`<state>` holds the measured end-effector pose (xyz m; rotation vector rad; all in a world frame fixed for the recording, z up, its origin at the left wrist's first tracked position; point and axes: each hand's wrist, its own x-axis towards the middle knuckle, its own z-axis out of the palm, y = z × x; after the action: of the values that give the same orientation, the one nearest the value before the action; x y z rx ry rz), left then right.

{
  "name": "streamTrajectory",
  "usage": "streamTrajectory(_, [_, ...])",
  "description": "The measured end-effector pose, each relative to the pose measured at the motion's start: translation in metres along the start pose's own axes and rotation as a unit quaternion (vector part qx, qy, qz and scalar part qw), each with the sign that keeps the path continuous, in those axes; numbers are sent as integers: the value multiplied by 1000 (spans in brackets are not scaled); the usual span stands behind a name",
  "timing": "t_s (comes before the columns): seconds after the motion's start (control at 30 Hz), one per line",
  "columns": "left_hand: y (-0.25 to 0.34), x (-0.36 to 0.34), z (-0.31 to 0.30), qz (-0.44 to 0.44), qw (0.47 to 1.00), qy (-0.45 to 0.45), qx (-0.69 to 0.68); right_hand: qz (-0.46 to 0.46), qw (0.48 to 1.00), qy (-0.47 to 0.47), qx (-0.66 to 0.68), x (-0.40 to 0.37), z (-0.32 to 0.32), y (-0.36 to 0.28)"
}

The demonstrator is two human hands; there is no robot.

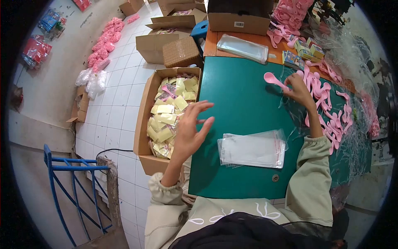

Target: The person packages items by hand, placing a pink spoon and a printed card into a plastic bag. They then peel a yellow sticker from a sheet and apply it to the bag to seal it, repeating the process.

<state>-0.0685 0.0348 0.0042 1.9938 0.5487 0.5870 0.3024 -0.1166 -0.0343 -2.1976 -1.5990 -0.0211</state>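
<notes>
My right hand [297,88] pinches a pink plastic spoon [273,80] by its handle, with the bowl pointing left above the green tabletop [240,99]. Right beside that hand lies a loose pile of pink spoons [321,93]. My left hand [192,128] is in the air between the table's left edge and an open cardboard box [143,124]; its fingers are spread and hold nothing. Yellow-labelled clear packets [166,119] fill that box, and a pink spoon shows among them. Nearer my body, a stack of clear plastic bags [253,150] lies flat on the table.
More clear bags [242,47] lie at the table's far end, before a brown box [238,23]. Small card boxes [306,52] and crumpled plastic film [348,62] are at the right. Open cartons [151,47] stand on the tiled floor; a blue metal rail [76,168] is lower left.
</notes>
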Motion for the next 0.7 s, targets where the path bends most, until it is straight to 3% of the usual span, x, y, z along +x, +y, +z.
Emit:
streamTrajectory(0.13, [-8, 52, 34, 33, 998, -59, -16, -64, 997, 45, -17, -13, -23, -56])
streamTrajectory(0.23, [-1, 85, 69, -15, 990, -99, -98, -91, 993, 56, -45, -25, -39, -102])
streamTrajectory(0.33, [4, 101, 91, 2, 979, -176, -105, -93, 994, 46, -38, -35, -47, -108])
streamTrajectory(0.43, [2, 96, 97, 48, 985, -114, -118, 6, 988, -22, 154, -46, -77, -64])
streamTrajectory(0.53, [-5, 88, 84, 43, 988, -85, -125, 149, 890, -68, 426, -59, -110, 55])
streamTrajectory(0.57, [-7, 83, 78, 39, 988, -86, -124, 265, 956, -119, 37, -79, -112, 108])
streamTrajectory(0.6, [-7, 80, 71, 39, 988, -82, -123, 333, 859, -147, -361, -87, -113, 141])
streamTrajectory(0.7, [-11, 79, 64, 18, 987, -56, -153, 283, 938, -82, -181, -102, -157, 117])
